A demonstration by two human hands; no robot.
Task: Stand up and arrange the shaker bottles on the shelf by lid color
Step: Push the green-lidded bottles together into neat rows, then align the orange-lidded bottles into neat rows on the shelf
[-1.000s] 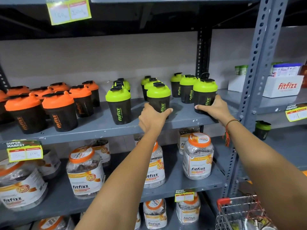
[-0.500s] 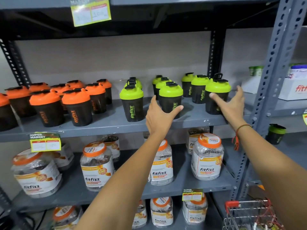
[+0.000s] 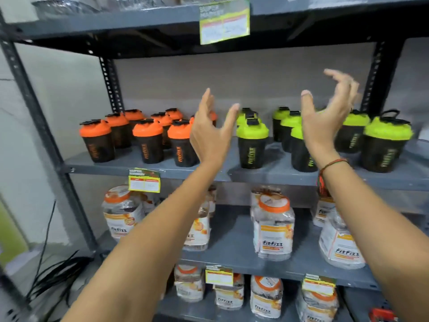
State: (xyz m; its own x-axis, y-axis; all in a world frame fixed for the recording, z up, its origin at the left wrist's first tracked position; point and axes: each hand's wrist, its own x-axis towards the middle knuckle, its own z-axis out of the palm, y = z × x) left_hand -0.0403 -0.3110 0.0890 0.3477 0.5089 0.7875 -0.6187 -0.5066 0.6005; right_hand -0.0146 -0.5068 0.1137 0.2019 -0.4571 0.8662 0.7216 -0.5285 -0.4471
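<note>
Black shaker bottles stand upright on the grey middle shelf [image 3: 144, 167]. Several with orange lids [image 3: 147, 129] are grouped on the left, several with green lids [image 3: 252, 131] on the right. My left hand [image 3: 209, 133] is raised in front of the gap between the two groups, fingers spread, holding nothing. My right hand [image 3: 325, 117] is lifted higher, open and blurred, in front of the green-lidded bottles, and hides part of one [image 3: 299, 156]. Neither hand touches a bottle.
Clear jars with orange lids [image 3: 274, 226] fill the two lower shelves. Price tags [image 3: 224, 22] hang from shelf edges. Grey uprights [image 3: 46, 135] frame the rack. Black cables [image 3: 55, 273] lie on the floor at left. A red cart handle [image 3: 380, 313] shows bottom right.
Both hands let go of the green-lidded bottles and rose, fingers spreading. The view swung left, so the orange group sits nearer the middle.
</note>
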